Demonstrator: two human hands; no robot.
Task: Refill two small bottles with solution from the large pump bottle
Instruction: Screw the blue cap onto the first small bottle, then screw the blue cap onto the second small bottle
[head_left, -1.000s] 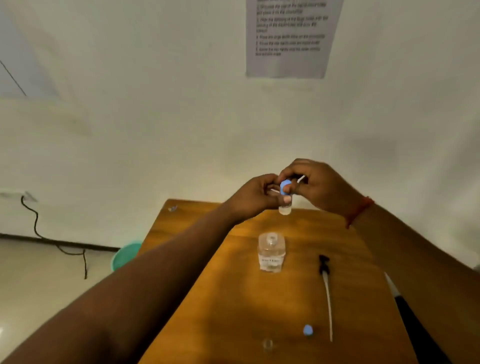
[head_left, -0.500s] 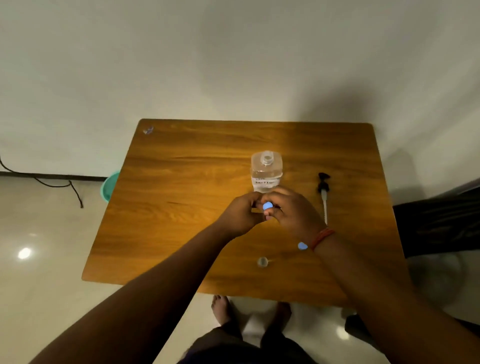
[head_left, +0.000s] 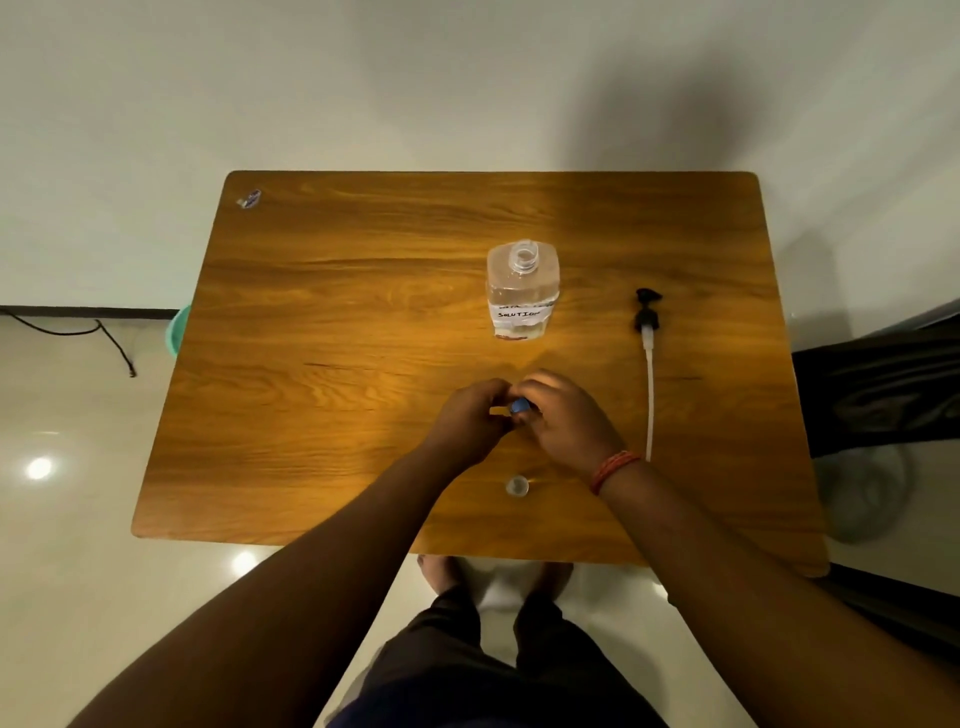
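Blue cap (head_left: 519, 406) (bottle hidden by hands)

We note both hands have come down from in front of the wall to just above the wooden table (head_left: 322, 322). Left hand (head_left: 470, 423) and right hand (head_left: 566, 415) stay together, fingers curled round the blue cap (head_left: 519, 406) (little else of the small bottle shows between them now). The loose blue cap once near the right wrist is now hidden.
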